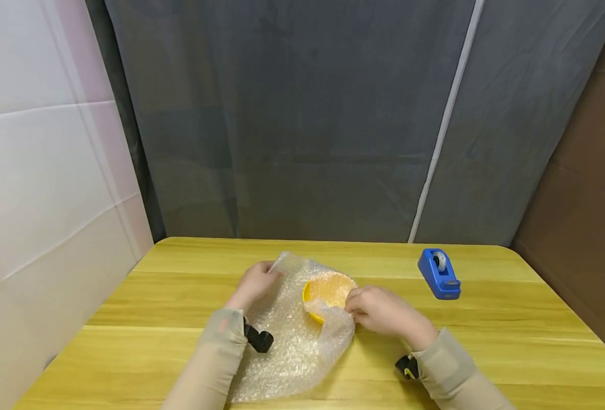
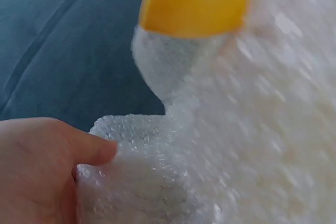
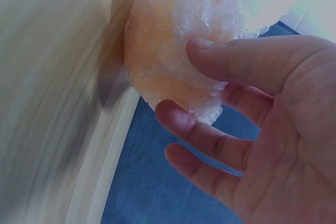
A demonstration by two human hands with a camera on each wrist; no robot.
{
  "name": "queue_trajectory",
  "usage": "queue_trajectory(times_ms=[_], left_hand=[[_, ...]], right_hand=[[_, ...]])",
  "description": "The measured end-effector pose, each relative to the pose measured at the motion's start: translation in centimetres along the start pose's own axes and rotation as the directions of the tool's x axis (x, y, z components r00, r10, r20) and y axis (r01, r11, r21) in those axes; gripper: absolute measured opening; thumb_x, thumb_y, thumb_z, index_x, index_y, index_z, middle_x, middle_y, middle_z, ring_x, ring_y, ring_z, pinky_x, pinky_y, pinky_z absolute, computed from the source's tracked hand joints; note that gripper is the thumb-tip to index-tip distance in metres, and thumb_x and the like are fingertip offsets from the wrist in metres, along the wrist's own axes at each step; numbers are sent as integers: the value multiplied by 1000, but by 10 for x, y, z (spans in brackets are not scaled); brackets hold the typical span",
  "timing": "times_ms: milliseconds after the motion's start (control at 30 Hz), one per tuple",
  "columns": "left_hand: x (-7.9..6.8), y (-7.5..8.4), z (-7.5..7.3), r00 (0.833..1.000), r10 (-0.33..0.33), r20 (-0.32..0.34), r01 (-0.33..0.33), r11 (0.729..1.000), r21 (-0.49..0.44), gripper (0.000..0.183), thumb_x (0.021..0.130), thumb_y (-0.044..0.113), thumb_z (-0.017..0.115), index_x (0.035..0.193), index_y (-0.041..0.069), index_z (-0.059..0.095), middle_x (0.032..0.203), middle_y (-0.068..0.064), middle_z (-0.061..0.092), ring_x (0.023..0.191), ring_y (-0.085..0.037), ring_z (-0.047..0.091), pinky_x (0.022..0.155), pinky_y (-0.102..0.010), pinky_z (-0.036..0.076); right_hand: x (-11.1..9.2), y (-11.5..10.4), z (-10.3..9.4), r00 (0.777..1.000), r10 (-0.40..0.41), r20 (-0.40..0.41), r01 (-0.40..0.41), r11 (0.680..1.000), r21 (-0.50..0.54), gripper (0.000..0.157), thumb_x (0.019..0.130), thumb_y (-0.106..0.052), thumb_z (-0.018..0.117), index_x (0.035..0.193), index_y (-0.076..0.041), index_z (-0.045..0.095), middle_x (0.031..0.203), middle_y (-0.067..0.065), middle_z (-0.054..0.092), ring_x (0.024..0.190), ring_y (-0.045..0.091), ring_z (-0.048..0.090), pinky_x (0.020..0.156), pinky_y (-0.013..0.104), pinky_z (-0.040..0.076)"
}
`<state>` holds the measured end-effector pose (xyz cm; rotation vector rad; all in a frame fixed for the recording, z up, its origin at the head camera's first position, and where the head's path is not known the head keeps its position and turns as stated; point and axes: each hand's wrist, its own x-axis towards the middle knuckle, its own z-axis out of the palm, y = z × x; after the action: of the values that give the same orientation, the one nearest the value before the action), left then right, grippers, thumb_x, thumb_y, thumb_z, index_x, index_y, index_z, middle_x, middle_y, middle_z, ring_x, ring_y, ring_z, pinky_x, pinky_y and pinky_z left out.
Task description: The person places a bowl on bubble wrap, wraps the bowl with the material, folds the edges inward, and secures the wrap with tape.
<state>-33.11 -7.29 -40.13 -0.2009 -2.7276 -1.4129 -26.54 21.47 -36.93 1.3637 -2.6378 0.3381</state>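
A sheet of clear bubble wrap (image 1: 282, 347) lies on the table, partly folded over a round yellow bowl (image 1: 307, 292). Wrap covers most of the bowl, and a bare strip of its yellow side (image 2: 197, 3) shows in the left wrist view. At the far left corner of the sheet, my left hand (image 1: 258, 283) pinches the wrap, thumb on top. On the bowl's right side my right hand (image 1: 381, 310) holds the folded wrap between thumb and fingers. The right wrist view shows the wrapped edge (image 3: 163, 40) against that thumb, with the lower fingers curved loosely beneath.
A blue tape dispenser (image 1: 439, 274) with a roll of clear tape stands at the back right of the wooden table (image 1: 512, 341). Dark grey cloth (image 1: 307, 125) hangs behind the table, with a white panel on the left and a brown one on the right.
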Motion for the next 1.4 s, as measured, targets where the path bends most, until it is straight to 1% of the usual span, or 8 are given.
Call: queue_trajectory(times_ms=[133, 300, 500, 667, 900, 1067, 1233, 1400], left_hand=[[0, 6, -2, 1000, -17, 26, 23, 974, -223, 34, 101, 19, 47, 117, -7, 63, 98, -17, 66, 81, -22, 59, 78, -37, 51], [0, 18, -4, 996, -14, 85, 47, 913, -404, 44, 102, 22, 46, 131, -11, 51, 127, -27, 56, 115, -35, 55, 105, -46, 40], [-2, 30, -2, 990, 37, 136, 37, 863, -503, 48, 101, 22, 48, 138, -8, 45, 142, -26, 43, 135, -39, 35, 114, -48, 23], [-8, 38, 3, 974, 87, 208, 25, 877, -481, 52, 101, 23, 48, 140, -8, 41, 147, -26, 37, 139, -40, 28, 115, -50, 18], [-20, 45, 10, 932, 110, 346, -16, 964, -265, 55, 98, 40, 51, 138, 2, 51, 145, -17, 45, 137, -36, 34, 114, -51, 23], [-25, 52, 14, 877, 185, 444, -143, 982, -125, 44, 100, 36, 48, 128, 4, 61, 133, -13, 57, 128, -33, 46, 109, -50, 33], [-29, 65, 21, 812, 306, 497, -396, 914, 84, 33, 102, 21, 45, 118, 4, 67, 123, -11, 64, 120, -29, 55, 106, -47, 37], [-37, 75, 29, 819, 247, 518, -459, 824, 333, 38, 102, 28, 42, 124, 8, 66, 133, -10, 59, 128, -27, 49, 113, -58, 15]], right_hand=[[0, -1, 0, 1000, 0, 1, 0, 1000, -2, 19, 82, 7, 65, 88, -10, 72, 91, -4, 67, 83, 7, 61, 76, 23, 53], [-1, -1, 0, 1000, -13, -3, 13, 1000, -13, 18, 83, 6, 66, 87, -11, 71, 90, -5, 66, 82, 6, 59, 76, 24, 53], [-1, 0, -1, 1000, -11, 5, 11, 1000, -17, 16, 84, 5, 66, 90, -9, 72, 90, -5, 66, 82, 6, 59, 76, 24, 53], [-2, 1, 0, 1000, -10, 9, 10, 1000, -15, 15, 86, 3, 66, 89, -10, 71, 90, -5, 65, 81, 6, 58, 76, 24, 52], [-2, 1, 0, 1000, -21, -1, 21, 1000, -10, 15, 86, 3, 66, 90, -10, 72, 90, -5, 65, 81, 6, 59, 77, 25, 53], [-3, 1, -1, 1000, -15, -8, 15, 1000, 3, 15, 86, 3, 66, 95, -8, 73, 95, -3, 67, 87, 9, 62, 80, 26, 53], [-2, 2, -1, 1000, -12, -15, 12, 1000, 5, 17, 85, 3, 67, 96, -7, 74, 99, 0, 69, 91, 12, 64, 83, 27, 53], [-2, 2, 0, 999, 41, -19, -41, 999, 33, 22, 84, 2, 68, 104, -6, 71, 102, 2, 69, 92, 13, 64, 81, 29, 54]])
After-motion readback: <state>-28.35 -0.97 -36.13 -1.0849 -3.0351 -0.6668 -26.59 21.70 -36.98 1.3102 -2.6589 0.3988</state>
